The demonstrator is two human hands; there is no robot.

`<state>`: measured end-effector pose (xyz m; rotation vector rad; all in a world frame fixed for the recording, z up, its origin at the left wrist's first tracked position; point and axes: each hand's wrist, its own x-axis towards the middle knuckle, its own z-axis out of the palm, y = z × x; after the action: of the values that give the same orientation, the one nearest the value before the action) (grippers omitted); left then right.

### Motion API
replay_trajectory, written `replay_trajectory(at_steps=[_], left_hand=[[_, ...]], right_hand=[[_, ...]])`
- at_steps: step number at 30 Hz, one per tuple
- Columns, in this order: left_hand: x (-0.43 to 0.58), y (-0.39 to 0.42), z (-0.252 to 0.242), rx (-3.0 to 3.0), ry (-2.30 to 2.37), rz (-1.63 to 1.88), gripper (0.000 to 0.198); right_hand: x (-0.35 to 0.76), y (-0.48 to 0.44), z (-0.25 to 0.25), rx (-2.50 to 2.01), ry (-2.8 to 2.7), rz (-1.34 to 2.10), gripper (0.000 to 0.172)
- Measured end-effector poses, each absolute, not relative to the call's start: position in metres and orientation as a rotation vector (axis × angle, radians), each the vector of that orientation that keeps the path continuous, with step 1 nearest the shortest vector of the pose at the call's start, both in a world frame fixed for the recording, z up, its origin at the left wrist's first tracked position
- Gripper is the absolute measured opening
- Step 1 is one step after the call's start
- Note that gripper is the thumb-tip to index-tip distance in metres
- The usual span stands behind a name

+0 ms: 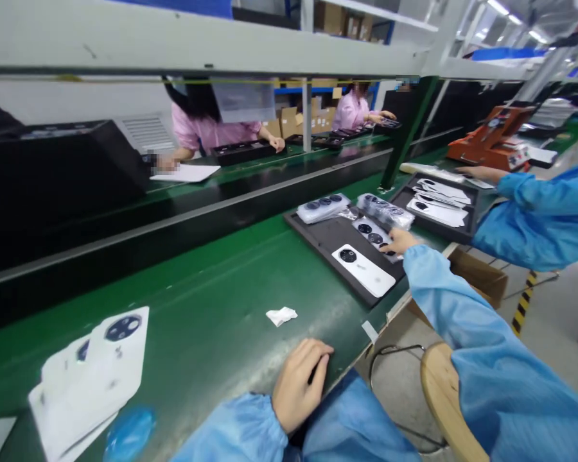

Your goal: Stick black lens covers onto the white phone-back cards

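Observation:
My right hand (401,242) reaches into a black tray (313,239), its fingertips pinched at a round black camera lens cover (374,238) in a clear plastic strip. The exact grip is partly hidden. Below that strip in the same tray lies a white phone back panel (363,269) with a round black camera ring. My left hand (302,382) rests at the table's near edge, fingers loosely bent, thumb a little apart, holding nothing. A crumpled white scrap (282,316) lies just beyond it.
Stacked white phone panels (96,378) and a blue object (130,433) are at left. Wrapped lens strips (324,208) sit at the tray's far side. A neighbour's blue sleeve (549,199) is beside another panel tray (467,228). People in pink work across the black-edged divider.

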<state>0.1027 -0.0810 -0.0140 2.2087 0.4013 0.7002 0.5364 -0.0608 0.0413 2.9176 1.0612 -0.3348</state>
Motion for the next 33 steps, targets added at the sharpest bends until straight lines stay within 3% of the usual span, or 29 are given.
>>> replay_trajectory(at_steps=[7,9,17,25,33], left_hand=[[0.093,-0.021,-0.019,2.309,0.908,0.893,0.037],[0.090,-0.008,-0.022,2.343,0.948,0.879,0.034],[0.088,-0.007,-0.023,2.441,0.737,0.835,0.016],[0.163,-0.048,-0.009,2.503,0.218,0.723,0.020],[0.174,-0.042,-0.010,2.373,0.299,0.869,0.021]], right_hand=[[0.557,-0.075,0.032,2.913,1.064,-0.341,0.030],[0.556,-0.079,0.029,2.934,1.085,-0.249,0.030],[0.544,-0.084,0.029,2.866,1.143,0.138,0.034],[0.537,-0.086,0.032,2.770,1.186,0.305,0.036],[0.536,-0.091,0.039,2.705,1.285,0.389,0.034]])
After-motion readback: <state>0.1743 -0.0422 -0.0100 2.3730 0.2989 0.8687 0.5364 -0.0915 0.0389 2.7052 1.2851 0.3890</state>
